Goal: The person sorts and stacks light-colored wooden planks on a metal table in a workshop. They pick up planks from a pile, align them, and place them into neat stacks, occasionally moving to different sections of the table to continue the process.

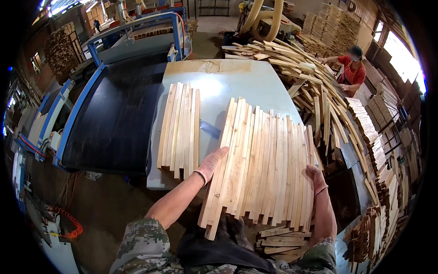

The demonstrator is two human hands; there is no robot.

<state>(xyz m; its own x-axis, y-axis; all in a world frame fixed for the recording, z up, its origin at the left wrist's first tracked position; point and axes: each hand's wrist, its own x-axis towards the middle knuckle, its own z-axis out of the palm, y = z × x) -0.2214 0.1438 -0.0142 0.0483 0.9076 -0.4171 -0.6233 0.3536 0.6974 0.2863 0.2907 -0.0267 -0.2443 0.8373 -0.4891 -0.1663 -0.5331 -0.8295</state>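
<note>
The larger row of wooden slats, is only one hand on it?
No, the gloved left hand and gloved right hand grip opposite sides of that row of wooden slats.

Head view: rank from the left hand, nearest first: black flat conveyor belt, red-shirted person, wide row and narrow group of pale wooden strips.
1. Wide row: touching the left hand.
2. Narrow group: just left.
3. Conveyor belt: farther left.
4. Red-shirted person: far right, background.
</note>
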